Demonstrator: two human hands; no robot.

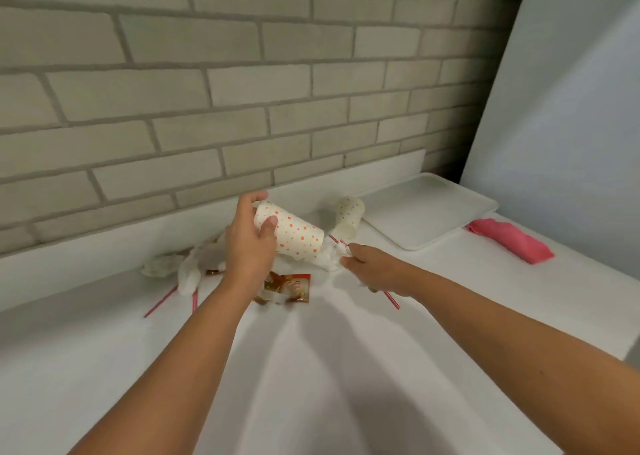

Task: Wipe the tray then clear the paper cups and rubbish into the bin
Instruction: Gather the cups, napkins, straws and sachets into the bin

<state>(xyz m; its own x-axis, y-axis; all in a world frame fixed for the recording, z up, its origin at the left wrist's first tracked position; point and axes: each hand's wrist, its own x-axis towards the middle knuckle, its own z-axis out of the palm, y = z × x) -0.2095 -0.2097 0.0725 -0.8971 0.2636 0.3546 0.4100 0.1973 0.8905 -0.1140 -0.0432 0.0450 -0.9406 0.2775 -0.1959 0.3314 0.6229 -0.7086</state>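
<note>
the left hand [249, 246] gripped a paper cup [294, 238], white with orange dots and no lettering i could see. it was held by its narrower end, off the counter [346, 385] and tipped on its side, with the wider end pointing right. the right hand [375, 272] was curled round a red-and-white striped straw [392, 301] and a wad of white tissue [330, 259], which sat right at the cup's wider end.

a second dotted cup [348, 217] lay on its side on the counter, just beside the near left corner of the white tray [426, 212]. the tray sat flat at the back right, close to the brick wall [242, 73]. a folded pink cloth [509, 240] lay to its right, apart from it.

under the left wrist lay a red and brown sachet [292, 286] with a small label on it, the print too blurred to read. further left were crumpled tissues [188, 271] and two more striped straws [161, 302].
</note>
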